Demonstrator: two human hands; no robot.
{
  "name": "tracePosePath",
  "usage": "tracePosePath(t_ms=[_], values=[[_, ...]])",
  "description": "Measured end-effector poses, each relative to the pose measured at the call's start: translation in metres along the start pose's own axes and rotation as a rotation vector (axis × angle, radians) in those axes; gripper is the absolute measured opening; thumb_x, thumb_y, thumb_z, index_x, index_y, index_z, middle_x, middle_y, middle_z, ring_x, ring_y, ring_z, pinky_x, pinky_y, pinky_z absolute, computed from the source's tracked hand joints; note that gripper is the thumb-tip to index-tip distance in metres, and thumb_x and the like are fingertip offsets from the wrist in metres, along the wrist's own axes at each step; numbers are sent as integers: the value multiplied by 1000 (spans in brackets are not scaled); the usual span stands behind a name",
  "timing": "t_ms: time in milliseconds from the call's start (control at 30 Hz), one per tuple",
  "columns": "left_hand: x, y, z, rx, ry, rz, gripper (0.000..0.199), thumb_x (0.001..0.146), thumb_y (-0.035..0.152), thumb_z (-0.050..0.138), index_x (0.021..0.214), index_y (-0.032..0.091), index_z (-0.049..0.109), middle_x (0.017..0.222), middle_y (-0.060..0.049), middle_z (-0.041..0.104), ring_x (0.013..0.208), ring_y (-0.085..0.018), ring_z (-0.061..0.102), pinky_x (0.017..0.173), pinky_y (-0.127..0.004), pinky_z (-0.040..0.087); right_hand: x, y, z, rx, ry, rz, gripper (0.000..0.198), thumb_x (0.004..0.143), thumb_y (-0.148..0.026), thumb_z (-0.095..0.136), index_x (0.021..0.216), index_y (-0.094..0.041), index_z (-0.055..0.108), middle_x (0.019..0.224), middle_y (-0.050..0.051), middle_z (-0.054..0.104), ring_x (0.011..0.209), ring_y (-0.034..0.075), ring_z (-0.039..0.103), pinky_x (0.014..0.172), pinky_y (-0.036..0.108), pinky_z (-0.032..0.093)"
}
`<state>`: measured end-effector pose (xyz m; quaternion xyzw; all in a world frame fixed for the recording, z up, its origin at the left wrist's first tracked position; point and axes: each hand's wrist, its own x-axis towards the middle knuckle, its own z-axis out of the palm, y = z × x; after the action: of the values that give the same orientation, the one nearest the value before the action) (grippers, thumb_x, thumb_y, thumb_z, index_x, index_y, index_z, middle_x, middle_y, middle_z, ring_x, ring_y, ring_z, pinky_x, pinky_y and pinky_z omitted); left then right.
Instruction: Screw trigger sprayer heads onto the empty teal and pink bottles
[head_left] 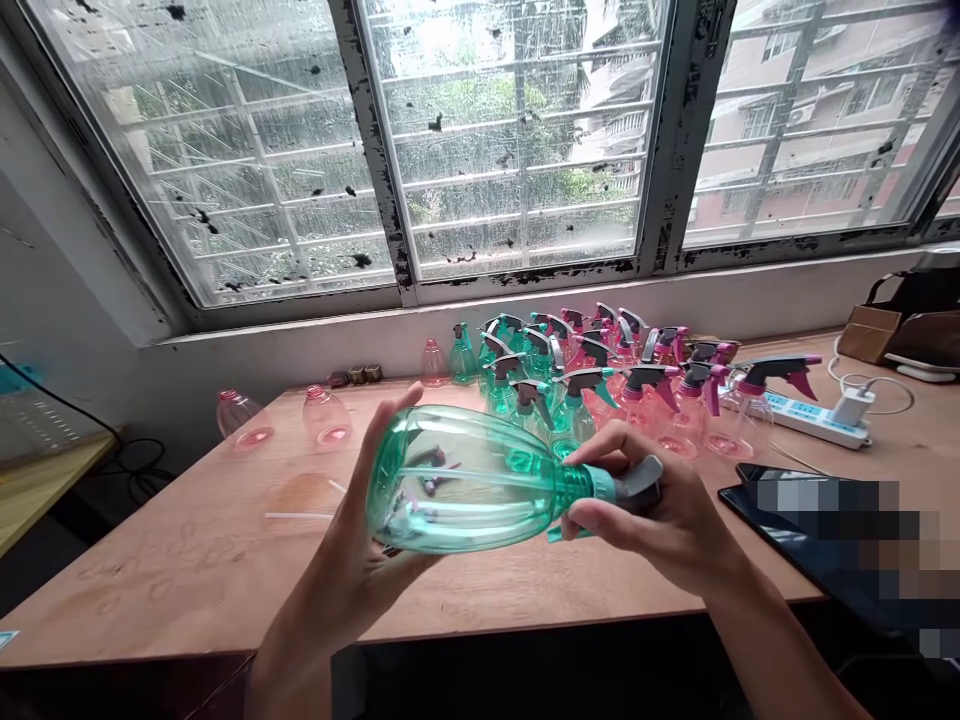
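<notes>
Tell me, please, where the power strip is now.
In the head view, the power strip lies on the right of the table, beside the rightmost spray bottle, with a white charger at its right end.

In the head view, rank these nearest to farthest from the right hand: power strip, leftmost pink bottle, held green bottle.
1. Held green bottle: gripped near its neck by the right hand.
2. Power strip: beyond, to the right.
3. Leftmost pink bottle: across, far left.

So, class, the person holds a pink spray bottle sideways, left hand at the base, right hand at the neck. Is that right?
Not quite: the head view shows a green spray bottle, not pink, held sideways, left hand at the base, right hand at the neck.
</notes>
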<state>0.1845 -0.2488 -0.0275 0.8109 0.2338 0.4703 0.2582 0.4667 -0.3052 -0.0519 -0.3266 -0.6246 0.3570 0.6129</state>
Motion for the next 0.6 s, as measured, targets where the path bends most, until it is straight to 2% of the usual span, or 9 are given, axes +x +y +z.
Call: tracePosePath(t_ms=[67, 133, 233, 300, 367, 467, 533, 600], values=[[-2, -3, 0, 26, 18, 20, 102, 97, 22, 76, 168, 61, 15, 174, -6, 44, 128, -32, 73, 96, -46, 69, 1, 0, 0, 25, -6, 17, 29, 90, -37, 91, 105, -23, 70, 78, 0, 73, 58, 16, 70, 48, 22, 48], [-1, -3, 1, 33, 27, -20, 111, 92, 25, 84, 170, 58, 12, 166, -8, 54, 129, -34, 73, 96, -47, 69, 2, -1, 1, -23, 6, -16, 28, 89, -32, 92, 104, -23, 70, 76, -2, 72, 55, 13, 65, 47, 20, 45], [4, 3, 2, 24, 0, -75, 116, 79, 42, 95, 172, 47, 25, 153, -11, 66, 123, -39, 74, 97, -52, 69, 3, -2, 2, -96, 24, -76, 29, 85, -25, 94, 103, -22, 71, 71, -5, 69, 51, 10, 57, 47, 20, 42], [6, 6, 1, 30, -23, -89, 107, 81, 46, 93, 170, 42, 33, 145, -12, 71, 117, -39, 77, 93, -49, 70, 4, -2, 2, -75, 23, -61, 30, 84, -25, 95, 102, -23, 71, 71, -5, 69, 51, 10, 59, 46, 19, 43], [5, 4, -1, 44, -29, -78, 105, 86, 39, 89, 172, 44, 28, 156, -12, 64, 120, -39, 76, 92, -46, 70, 4, -1, 2, 4, 17, -13, 30, 85, -30, 95, 102, -23, 71, 74, -4, 71, 54, 12, 67, 46, 19, 48], [-1, -2, -2, 46, -14, -32, 106, 93, 27, 81, 171, 55, 16, 178, -7, 38, 128, -38, 73, 96, -51, 69, 5, 0, 2, 122, 5, 47, 30, 87, -36, 94, 101, -23, 71, 78, -2, 74, 61, 18, 77, 50, 22, 58], [-3, -4, -1, 17, 1, -47, 109, 92, 27, 83, 170, 58, 14, 179, -6, 35, 128, -38, 73, 96, -53, 69, 5, 0, 3, 113, 6, 47, 31, 87, -38, 94, 101, -23, 71, 79, -1, 75, 61, 18, 77, 50, 23, 59], [-2, -2, 1, -40, 7, -86, 116, 83, 32, 93, 171, 53, 20, 179, -9, 36, 131, -39, 71, 98, -52, 68, 5, -1, 3, 26, 29, 15, 32, 87, -39, 94, 101, -22, 71, 78, 0, 75, 55, 15, 71, 46, 23, 55]])
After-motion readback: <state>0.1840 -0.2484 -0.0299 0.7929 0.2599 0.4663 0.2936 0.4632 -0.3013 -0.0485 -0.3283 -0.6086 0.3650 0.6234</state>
